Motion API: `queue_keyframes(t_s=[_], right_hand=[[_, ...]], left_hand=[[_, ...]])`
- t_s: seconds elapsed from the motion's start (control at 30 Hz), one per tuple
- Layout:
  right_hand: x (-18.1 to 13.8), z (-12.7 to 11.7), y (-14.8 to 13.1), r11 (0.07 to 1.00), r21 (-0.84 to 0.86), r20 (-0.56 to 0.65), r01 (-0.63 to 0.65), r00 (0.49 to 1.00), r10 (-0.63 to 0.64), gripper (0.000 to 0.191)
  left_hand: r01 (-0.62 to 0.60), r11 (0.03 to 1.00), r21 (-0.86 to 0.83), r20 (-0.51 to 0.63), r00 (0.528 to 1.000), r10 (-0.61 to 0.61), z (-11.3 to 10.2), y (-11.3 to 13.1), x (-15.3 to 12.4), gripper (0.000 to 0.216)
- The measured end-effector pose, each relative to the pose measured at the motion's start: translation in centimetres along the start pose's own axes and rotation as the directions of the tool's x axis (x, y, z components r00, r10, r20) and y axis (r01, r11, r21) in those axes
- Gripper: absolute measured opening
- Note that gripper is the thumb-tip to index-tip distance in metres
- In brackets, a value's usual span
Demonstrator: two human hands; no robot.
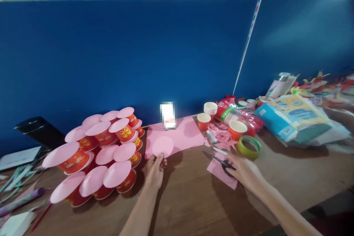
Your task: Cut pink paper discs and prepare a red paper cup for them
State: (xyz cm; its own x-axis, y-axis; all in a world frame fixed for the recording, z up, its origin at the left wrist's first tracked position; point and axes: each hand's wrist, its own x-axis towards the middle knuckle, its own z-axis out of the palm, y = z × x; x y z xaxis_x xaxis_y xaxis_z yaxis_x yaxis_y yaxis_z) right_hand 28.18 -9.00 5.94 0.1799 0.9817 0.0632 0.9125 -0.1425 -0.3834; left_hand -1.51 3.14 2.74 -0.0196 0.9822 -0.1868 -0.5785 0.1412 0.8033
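Note:
Pinched between the thumb and fingers of my left hand (pixel 157 167) is a round pink paper disc (pixel 163 145), tilted up over pink paper sheets (pixel 182 132). My right hand (pixel 242 171) is closed on the handles of black scissors (pixel 218 159), low over a small pink paper piece (pixel 221 171). A white pen-like stick (pixel 220 151) lies just beyond the blades. To the left of my left hand, several red paper cups (pixel 124 134) stand stacked in a cluster, topped with pink discs (pixel 117 174).
Plain orange cups (pixel 204 121), pink scraps (pixel 222 137), a roll of green tape (pixel 249 146), a red plastic pack (pixel 235 112) and a blue-yellow bag (pixel 295 118) lie to the right. A black cylinder (pixel 40 131) sits far left. A blue partition (pixel 138 51) closes off the back.

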Motion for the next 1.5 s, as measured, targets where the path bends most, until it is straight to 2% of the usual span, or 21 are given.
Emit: queue_keyframes(t_s=[0.2, 0.33, 0.47, 0.77, 0.97, 1.23, 1.4, 1.5], right_hand=[[-0.9, -0.9, 1.0, 0.991, 0.127, -0.080, 0.030, 0.997, -0.020, 0.009], [-1.1, -1.6, 2.6, 0.998, 0.003, -0.137, -0.063, 0.989, 0.063, 0.010], [-0.8, -1.4, 3.6, 0.983, -0.145, -0.108, -0.113, 0.989, 0.098, 0.006], [-0.4, -1.2, 5.5, 0.962, -0.219, -0.082, -0.163, 0.986, 0.148, 0.009], [-0.1, -1.8, 6.6, 0.985, -0.131, 0.011, -0.113, 0.993, 0.116, 0.011], [0.1, -1.4, 7.4, 0.989, -0.107, -0.092, -0.100, 0.992, 0.091, 0.006], [0.4, -1.9, 7.9, 0.998, -0.048, -0.033, -0.035, 0.999, 0.033, 0.009], [0.3, -2.3, 8.0, 0.997, -0.080, 0.001, -0.019, 1.000, 0.019, 0.009]], left_hand=[[0.017, 1.000, 0.002, -0.017, 1.000, -0.017, 0.0, 0.1, -0.1, 0.034], [0.016, 1.000, -0.004, -0.018, 1.000, -0.016, 0.1, 0.1, 0.0, 0.036], [0.006, 1.000, -0.008, -0.017, 1.000, -0.006, 0.0, 0.0, 0.0, 0.036], [-0.001, 1.000, 0.000, -0.014, 1.000, 0.001, 0.0, 0.0, -0.1, 0.035], [0.003, 1.000, -0.001, -0.003, 1.000, -0.003, -0.1, -0.1, 0.0, 0.035], [0.003, 1.000, 0.000, 0.004, 1.000, -0.003, -0.2, -0.1, 0.1, 0.034], [-0.002, 1.000, 0.012, 0.009, 1.000, 0.002, 0.0, 0.0, 0.0, 0.035], [0.000, 1.000, 0.014, 0.006, 1.000, 0.000, 0.0, 0.0, 0.0, 0.037]])
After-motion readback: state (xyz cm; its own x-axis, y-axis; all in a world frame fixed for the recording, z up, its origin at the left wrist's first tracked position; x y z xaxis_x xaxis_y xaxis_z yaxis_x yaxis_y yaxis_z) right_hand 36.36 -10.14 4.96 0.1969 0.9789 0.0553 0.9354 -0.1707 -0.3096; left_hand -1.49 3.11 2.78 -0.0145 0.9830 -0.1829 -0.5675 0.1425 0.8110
